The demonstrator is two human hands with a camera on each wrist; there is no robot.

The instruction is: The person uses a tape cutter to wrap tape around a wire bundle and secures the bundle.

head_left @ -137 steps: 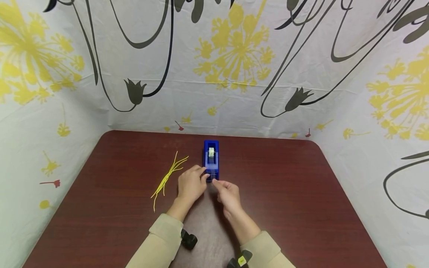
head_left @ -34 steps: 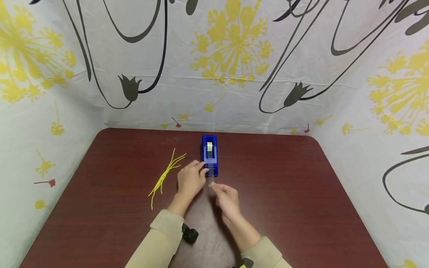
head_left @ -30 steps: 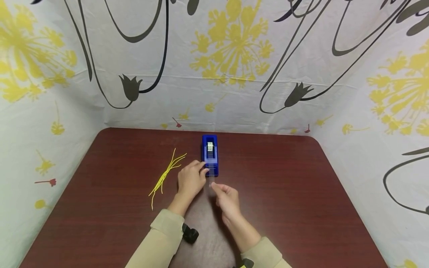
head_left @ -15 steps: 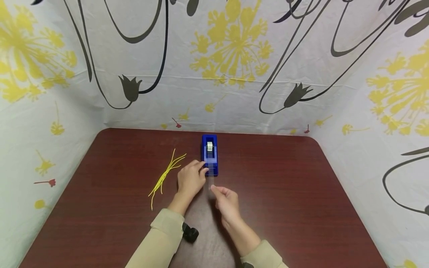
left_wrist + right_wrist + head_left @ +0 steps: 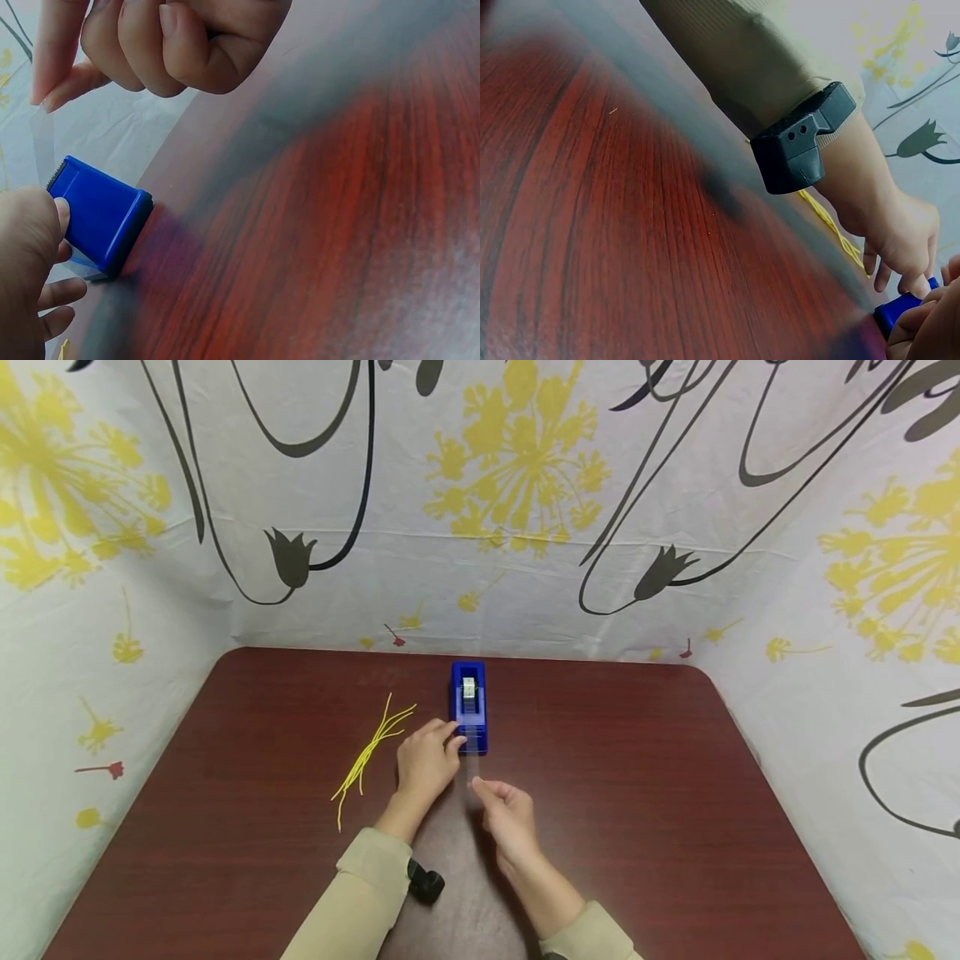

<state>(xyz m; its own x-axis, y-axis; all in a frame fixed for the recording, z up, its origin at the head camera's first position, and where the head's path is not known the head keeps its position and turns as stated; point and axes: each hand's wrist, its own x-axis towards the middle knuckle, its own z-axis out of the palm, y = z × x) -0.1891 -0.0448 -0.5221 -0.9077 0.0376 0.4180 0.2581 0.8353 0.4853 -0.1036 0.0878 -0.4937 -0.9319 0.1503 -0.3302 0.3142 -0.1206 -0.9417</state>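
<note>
The blue, oblong plastic tape dispenser (image 5: 99,214) stands on the dark red, wood-grained table (image 5: 660,777), near its far edge, a small pale roll of tape (image 5: 468,687) seated in its well. The left hand (image 5: 429,760) grips the dispenser at its near end, thumb against the end face; its remaining fingers are partly cut off in the left wrist view. The right hand (image 5: 510,818), apart from the left, pinches the free end of a clear, narrow strip of tape (image 5: 45,142) between thumb and forefinger. The strip runs from the dispenser's toothed edge toward the right hand; being transparent, it is hard to make out in the head view, and its exact end, seemingly covered by the fingertips, cannot be fixed. To the left of the left hand lies a loose bundle of thin yellow strands (image 5: 365,762), crossed at the middle; their material cannot be told. In the right wrist view the right hand is cropped at the lower corner, hiding part of the dispenser. Both beige sleeves (image 5: 360,893) are cut off by the lower border.
</note>
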